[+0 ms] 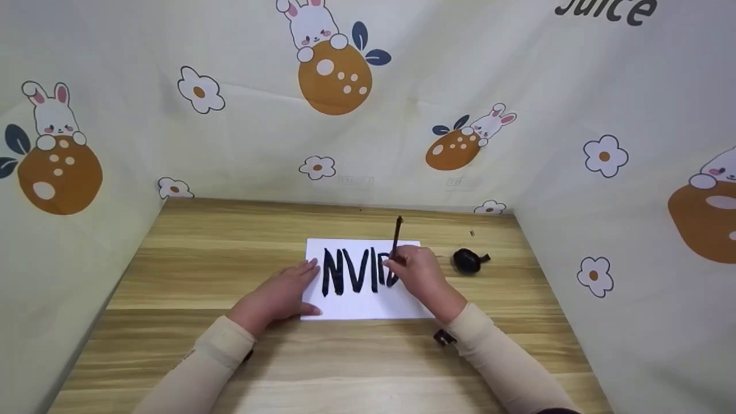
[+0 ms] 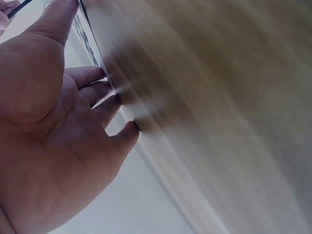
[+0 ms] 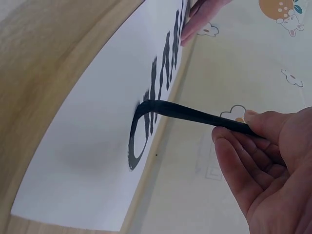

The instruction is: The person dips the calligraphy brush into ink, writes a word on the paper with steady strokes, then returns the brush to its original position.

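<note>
A white sheet of paper (image 1: pixel 362 307) lies on the wooden table, bearing the thick black letters N, V, I and a D (image 3: pixel 132 156). My right hand (image 1: pixel 422 276) pinches a dark ink brush (image 3: pixel 195 115) between thumb and fingers. The brush's bent, inked tip touches the D's stroke in the right wrist view. On the sheet's left edge rests my left hand (image 1: pixel 282 293), fingers spread and fairly straight, the thumb near the lower left corner. In the left wrist view the fingers (image 2: pixel 105 109) of that hand reach the paper's edge.
A small round black container (image 1: pixel 467 261) with a tab stands right of the paper. A tiny dark bit (image 1: pixel 472 233) lies behind it. Fabric walls with rabbit and orange prints (image 1: pixel 335 75) enclose the wooden table (image 1: pixel 230 230) at the back and sides.
</note>
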